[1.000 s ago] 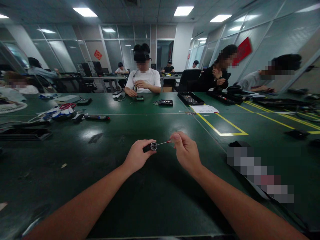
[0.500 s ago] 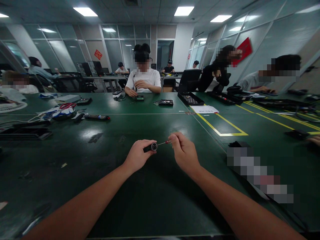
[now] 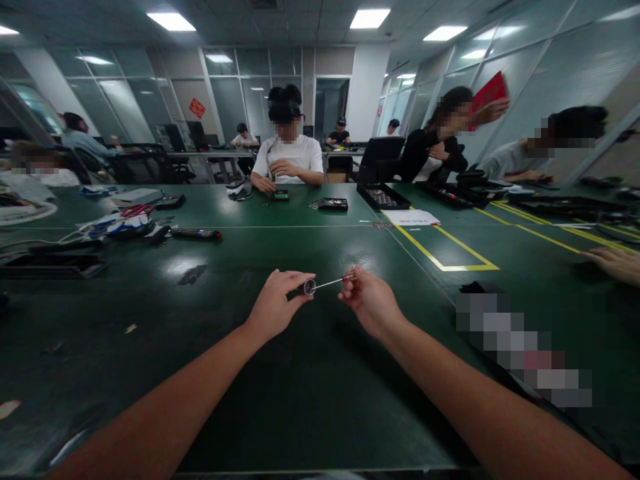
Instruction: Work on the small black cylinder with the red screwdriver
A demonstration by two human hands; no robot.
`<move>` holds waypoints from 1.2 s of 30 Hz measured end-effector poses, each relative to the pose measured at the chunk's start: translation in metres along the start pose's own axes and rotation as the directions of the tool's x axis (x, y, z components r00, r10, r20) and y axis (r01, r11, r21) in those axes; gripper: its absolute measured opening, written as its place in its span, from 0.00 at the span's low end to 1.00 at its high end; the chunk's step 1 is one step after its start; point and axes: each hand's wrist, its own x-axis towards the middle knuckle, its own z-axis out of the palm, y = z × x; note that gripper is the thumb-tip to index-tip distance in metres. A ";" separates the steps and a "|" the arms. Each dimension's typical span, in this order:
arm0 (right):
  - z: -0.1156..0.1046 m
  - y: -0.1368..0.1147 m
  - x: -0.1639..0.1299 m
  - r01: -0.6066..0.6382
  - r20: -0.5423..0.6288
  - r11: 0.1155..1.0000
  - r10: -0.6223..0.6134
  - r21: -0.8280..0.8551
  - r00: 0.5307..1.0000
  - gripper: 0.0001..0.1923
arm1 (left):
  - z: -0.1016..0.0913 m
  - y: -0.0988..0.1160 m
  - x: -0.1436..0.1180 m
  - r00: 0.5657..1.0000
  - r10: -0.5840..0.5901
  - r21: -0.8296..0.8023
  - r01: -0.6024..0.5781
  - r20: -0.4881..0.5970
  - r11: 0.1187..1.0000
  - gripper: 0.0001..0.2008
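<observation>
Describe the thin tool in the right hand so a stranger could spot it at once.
On the green table, find the two bare forearms meeting at centre. The right hand pinches a slim screwdriver, its tip at the small cylinder in the left hand; its end is red.

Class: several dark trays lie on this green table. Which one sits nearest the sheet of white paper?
The black tray just behind the paper, its near corner beside the sheet. The other trays lie farther off, at the table's left and right.

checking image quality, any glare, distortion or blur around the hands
Head view: ceiling lights leave pale glare patches on the dark green table; wide-angle lens bends the edges; left hand, right hand and thin metal rod are fairly sharp.
</observation>
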 end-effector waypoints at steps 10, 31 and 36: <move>-0.001 0.000 0.000 0.276 -0.012 0.951 -0.280 -0.138 0.960 0.14 | 0.000 -0.002 0.000 0.998 -0.056 0.011 0.056 0.006 0.998 0.20; 0.000 -0.006 -0.019 0.556 0.271 0.619 -0.498 -0.554 0.824 0.10 | 0.002 -0.007 0.001 0.997 -0.047 -0.050 0.045 -0.053 0.998 0.21; -0.002 -0.004 -0.017 0.550 0.254 0.664 -0.495 -0.508 0.831 0.11 | 0.003 -0.007 0.000 0.997 -0.072 -0.058 0.069 -0.036 0.996 0.21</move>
